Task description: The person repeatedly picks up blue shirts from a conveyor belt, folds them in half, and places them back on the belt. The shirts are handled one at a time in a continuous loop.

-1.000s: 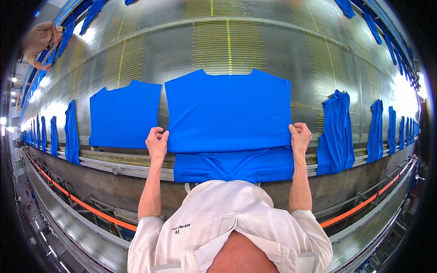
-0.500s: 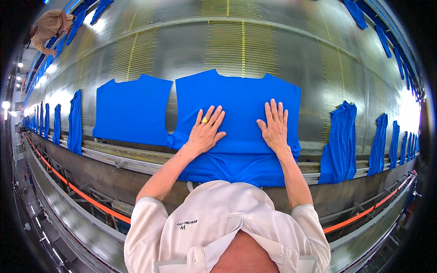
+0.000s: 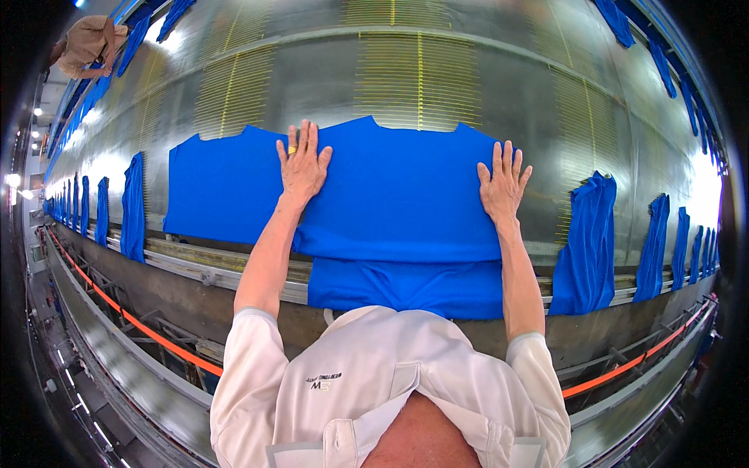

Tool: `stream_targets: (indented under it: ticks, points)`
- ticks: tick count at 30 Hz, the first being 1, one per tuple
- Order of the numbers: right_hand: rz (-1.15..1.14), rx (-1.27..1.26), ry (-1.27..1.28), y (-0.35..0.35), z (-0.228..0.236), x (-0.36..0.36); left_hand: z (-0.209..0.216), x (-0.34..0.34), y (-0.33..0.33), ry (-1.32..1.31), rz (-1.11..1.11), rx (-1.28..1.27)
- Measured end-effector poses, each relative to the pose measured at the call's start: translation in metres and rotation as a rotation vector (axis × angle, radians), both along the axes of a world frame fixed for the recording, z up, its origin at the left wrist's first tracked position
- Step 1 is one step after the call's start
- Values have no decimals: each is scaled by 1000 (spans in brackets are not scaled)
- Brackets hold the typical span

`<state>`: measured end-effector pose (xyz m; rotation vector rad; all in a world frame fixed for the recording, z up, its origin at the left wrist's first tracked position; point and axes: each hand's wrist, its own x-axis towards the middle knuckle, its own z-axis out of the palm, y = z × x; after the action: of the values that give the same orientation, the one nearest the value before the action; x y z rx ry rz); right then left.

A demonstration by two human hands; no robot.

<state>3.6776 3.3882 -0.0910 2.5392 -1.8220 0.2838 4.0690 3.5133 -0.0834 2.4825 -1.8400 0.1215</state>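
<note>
A blue garment panel (image 3: 398, 187) lies spread on the table in front of me, its cut neck edge pointing away. Its lower part is doubled over in a fold and hangs down over the near rail. My left hand (image 3: 304, 165), with a yellow ring, rests flat with fingers out at the panel's upper left edge, covering part of the gap beside it. At the opposite edge, my right hand (image 3: 504, 183) is laid flat, its fingers stretched partly beyond the cloth. A second blue panel (image 3: 222, 183) lies smooth just left of my left hand.
The long shiny table (image 3: 312, 86) carries yellow ruled lines. Bunched blue cloths (image 3: 587, 242) hang over its near edge on both sides, and others along the far edge. A person (image 3: 86, 47) stands at the far left. An orange rail (image 3: 168, 339) runs low behind me.
Both hands have slid outward and farther away, from the panel's middle to its left and right edges. The person at the far left has drawn an arm in.
</note>
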Motion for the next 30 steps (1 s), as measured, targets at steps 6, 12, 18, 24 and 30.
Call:
stream_targets:
  ticks: [6,12,18,24,30]
  points:
    - [9,3,22,0,2,-6,12,-12,19,-39,76,-22]
    - [-51,145,-45,60,43,-48,49,-38,163,175,245,-267]
    - [-469,391,-289,134,77,-134,37,-81,315,717,1116,-511]
    - [-736,655,-163,205,95,-174,50,-146,284,1627,1141,-267]
    - [-900,676,-1110,274,44,-141,48,-147,297,1791,956,-254]
